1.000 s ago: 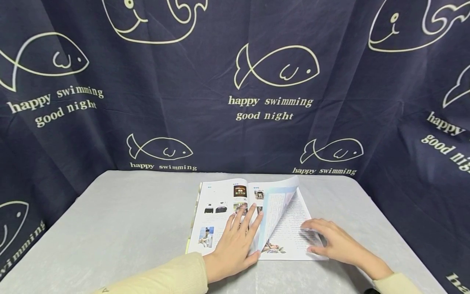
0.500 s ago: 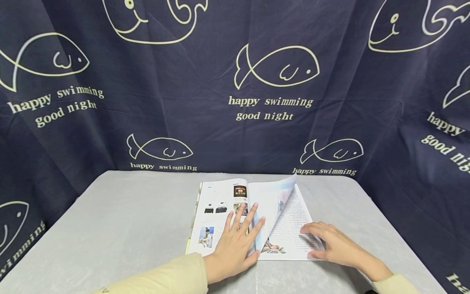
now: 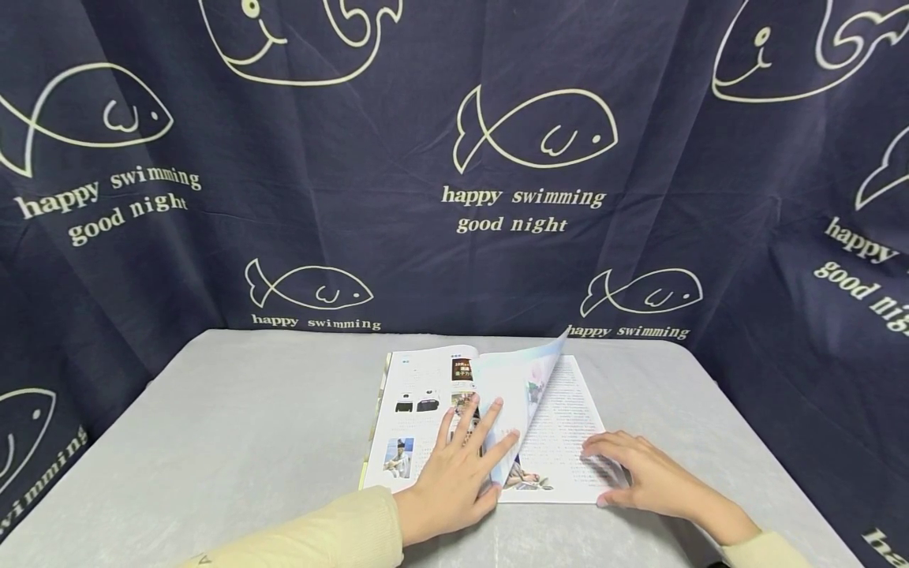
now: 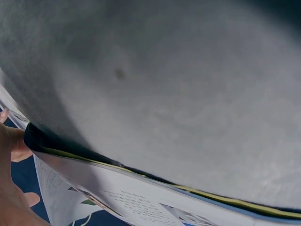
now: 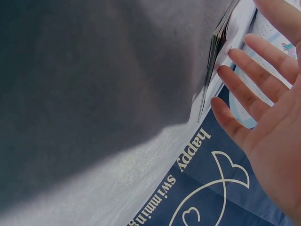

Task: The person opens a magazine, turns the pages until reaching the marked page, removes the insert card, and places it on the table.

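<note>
"Largest item?"

"One dark blue cloth (image 3: 398, 197), hung behind my table, with pale fish outlines and the words 'happy swimming' and 'good night'."

"Next?"

"One table (image 3: 270, 410), light grey top, in front of the cloth."

"Next?"

"One magazine (image 3: 568, 442), opened out, lying near the middle of the table. Its lower right page carries dense print."

"Loose parts?"

"One leaf (image 3: 521, 394), raised from the right side and curling towards the left, far corner up."

"Hands?"

"Two, mine. Left hand (image 3: 454, 481): fingers spread across the magazine near its spine, forefinger against the leaf. Right hand (image 3: 642, 473): fingers apart, loosely bent, at the right edge by the near corner; whether the thumb touches paper, I cannot tell."

"Smallest?"

"Left page: one photo (image 3: 398, 457) of a seated figure, low down; above it, two small dark pictures (image 3: 428, 405), side by side."
</note>
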Available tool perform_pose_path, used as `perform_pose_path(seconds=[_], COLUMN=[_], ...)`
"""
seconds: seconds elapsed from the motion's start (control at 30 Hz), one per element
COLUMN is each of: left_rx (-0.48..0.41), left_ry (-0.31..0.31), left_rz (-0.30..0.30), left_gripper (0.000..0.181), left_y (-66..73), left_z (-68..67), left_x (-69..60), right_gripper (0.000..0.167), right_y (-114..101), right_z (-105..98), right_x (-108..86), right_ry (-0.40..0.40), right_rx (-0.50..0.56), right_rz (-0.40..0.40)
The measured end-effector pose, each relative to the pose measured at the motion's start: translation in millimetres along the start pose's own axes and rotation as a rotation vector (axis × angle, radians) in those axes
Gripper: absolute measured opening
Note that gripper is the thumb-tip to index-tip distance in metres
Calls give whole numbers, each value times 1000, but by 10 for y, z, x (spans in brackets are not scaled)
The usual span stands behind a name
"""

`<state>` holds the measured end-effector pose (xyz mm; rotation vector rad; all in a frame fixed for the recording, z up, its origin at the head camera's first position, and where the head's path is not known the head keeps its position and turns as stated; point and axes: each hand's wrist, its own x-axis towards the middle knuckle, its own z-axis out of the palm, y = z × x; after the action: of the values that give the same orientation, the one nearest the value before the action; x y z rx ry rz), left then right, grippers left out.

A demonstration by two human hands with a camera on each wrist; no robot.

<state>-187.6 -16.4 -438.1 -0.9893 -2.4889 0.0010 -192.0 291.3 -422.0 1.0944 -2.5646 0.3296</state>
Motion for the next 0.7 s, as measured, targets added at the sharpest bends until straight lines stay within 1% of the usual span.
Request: perform_pose_path(seconds=[0.1, 0.27, 0.47, 0.7], left_rx=[11, 17, -13, -40], left_ry=[-6, -15, -37, -57], left_rz=[5, 14, 15, 15], left_gripper=[65, 61, 55, 54], left_y=[1, 1, -1, -6], left_z=[3, 2, -2, -11], left_x=[-7, -17, -28, -32], right_gripper=[56, 56, 56, 56], right_y=[-2, -9, -9, 10], right_z=[-7, -14, -10, 4], right_x=[-3, -2, -6, -12], right_ry=[-18, -28, -23, -2], right_rx=[-3, 3, 3, 3], right_rz=[10, 4, 1, -5])
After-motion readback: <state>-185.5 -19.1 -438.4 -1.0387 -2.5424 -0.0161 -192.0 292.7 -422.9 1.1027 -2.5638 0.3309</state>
